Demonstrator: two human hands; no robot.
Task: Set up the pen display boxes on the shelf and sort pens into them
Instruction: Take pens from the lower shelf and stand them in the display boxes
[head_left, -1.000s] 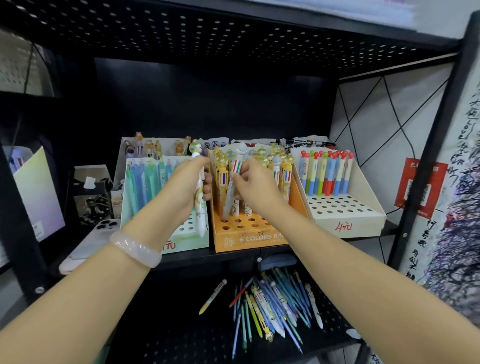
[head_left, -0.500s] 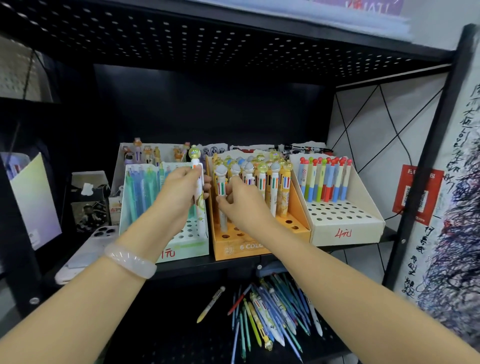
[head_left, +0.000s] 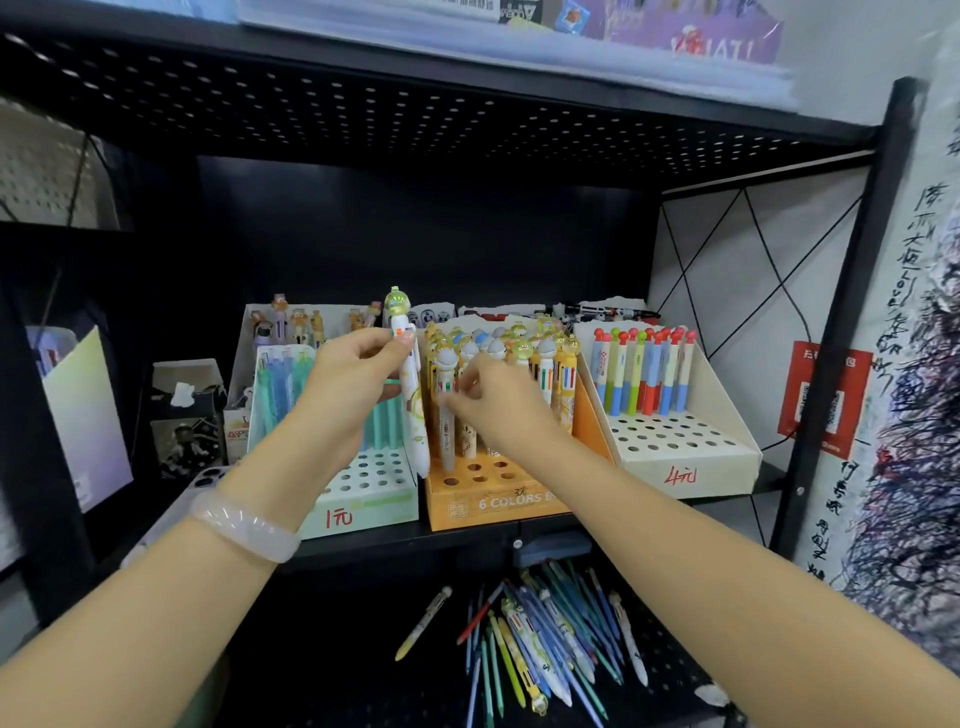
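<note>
At the shelf front: both hands work over the pen boxes.
Left hand (head_left: 348, 384): closed on a white pen (head_left: 410, 384), held almost upright at the seam between the green box and the orange box, its tip just above them.
Right hand (head_left: 493, 400): fingers pinch a grey-capped pen (head_left: 447, 415) that stands at the near left of the filled rows in the orange box.
Bracelet (head_left: 244, 525): pale, on the left wrist.
Orange box (head_left: 488, 504): middle of the shelf, far rows full, near holes bare.
Green box (head_left: 363, 499): touching the orange box on its left, marked 1元, blue and green pens at the far side.
White box (head_left: 685, 467): right of the orange box, marked 4元, one far row of red-topped pens.
Loose pens (head_left: 540, 644): heaped on the lower shelf, near right.
Phone (head_left: 208, 478): left of the green box.
</note>
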